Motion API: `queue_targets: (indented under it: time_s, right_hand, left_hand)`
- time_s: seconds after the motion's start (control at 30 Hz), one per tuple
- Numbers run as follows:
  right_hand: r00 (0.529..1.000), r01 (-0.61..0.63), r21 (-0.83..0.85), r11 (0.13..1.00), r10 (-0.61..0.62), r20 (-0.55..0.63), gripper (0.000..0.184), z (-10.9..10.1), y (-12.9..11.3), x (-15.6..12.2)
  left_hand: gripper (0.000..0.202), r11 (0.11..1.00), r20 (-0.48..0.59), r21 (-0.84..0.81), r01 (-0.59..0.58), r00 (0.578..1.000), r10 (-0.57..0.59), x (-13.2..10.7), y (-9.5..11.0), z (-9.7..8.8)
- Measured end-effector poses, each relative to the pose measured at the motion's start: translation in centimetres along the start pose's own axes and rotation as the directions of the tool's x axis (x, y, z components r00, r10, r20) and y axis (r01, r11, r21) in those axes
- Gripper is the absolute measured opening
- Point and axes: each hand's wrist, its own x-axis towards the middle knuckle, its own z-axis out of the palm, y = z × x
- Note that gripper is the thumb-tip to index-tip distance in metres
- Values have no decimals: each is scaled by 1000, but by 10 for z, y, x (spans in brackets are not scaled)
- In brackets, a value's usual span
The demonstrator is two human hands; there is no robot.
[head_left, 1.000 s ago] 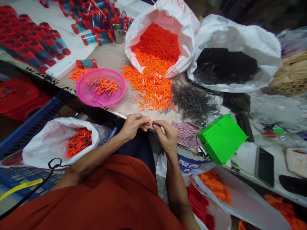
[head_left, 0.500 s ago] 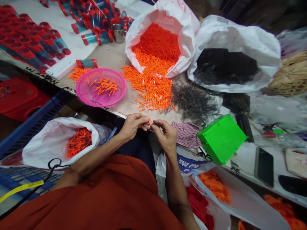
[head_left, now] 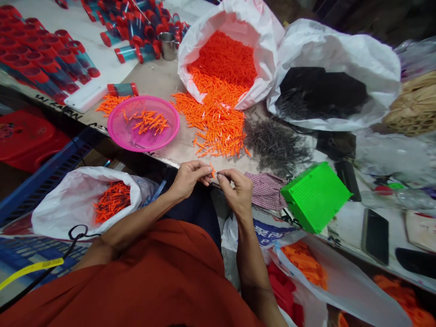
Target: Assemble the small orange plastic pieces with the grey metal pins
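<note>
My left hand (head_left: 189, 179) and my right hand (head_left: 238, 190) meet at the table's near edge, fingertips pinched together. Between them sits a small orange plastic piece (head_left: 213, 172), held by the left fingers. The right fingers are pinched against it on something too small to make out. Just beyond lies a loose heap of orange pieces (head_left: 216, 125) spilling from a white bag (head_left: 235, 22), and a pile of thin dark metal pins (head_left: 275, 145) lies to its right. A pink bowl (head_left: 126, 131) with a few orange pieces stands to the left.
A green plastic box (head_left: 315, 195) and a checked cloth (head_left: 267, 190) lie right of my hands. A white bag of dark pins (head_left: 340, 54) stands behind. Red-capped tubes (head_left: 44, 59) fill the far left. A phone (head_left: 375, 236) lies right. Another bag of orange pieces (head_left: 85, 200) sits below the table.
Almost nothing moved. My right hand's fingers shifted slightly at the orange piece; both hands stay pinched together at the same spot.
</note>
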Motion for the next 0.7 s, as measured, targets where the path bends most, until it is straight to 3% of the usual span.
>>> queue_targets:
  time_s: [0.7]
  right_hand:
    - [996, -2, -23, 1000, 4, 87, 15, -4, 1, 4]
  left_hand:
    - [20, 985, 2, 135, -106, 994, 107, -2, -5, -2]
